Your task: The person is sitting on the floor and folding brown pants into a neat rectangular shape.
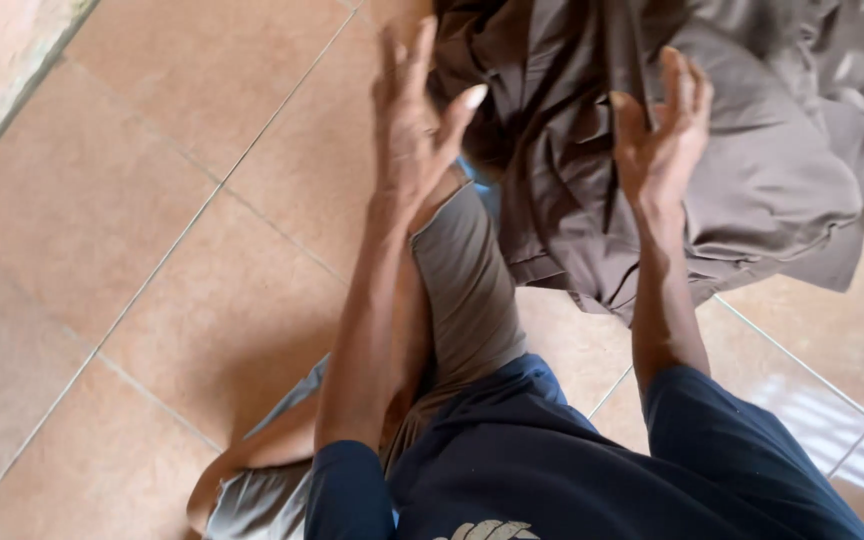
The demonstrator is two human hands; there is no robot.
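A crumpled brown garment lies in a heap on the tiled floor ahead of me. My left hand is raised at the heap's left edge, fingers spread, holding nothing. My right hand hovers over the middle of the cloth, fingers apart and slightly curled, and seems not to grip it. Both forearms reach forward from dark blue sleeves.
I sit on the orange-brown tiles with a bent knee in grey-brown shorts between my arms. A pale raised ledge runs along the upper left. A small blue patch shows under the cloth's edge.
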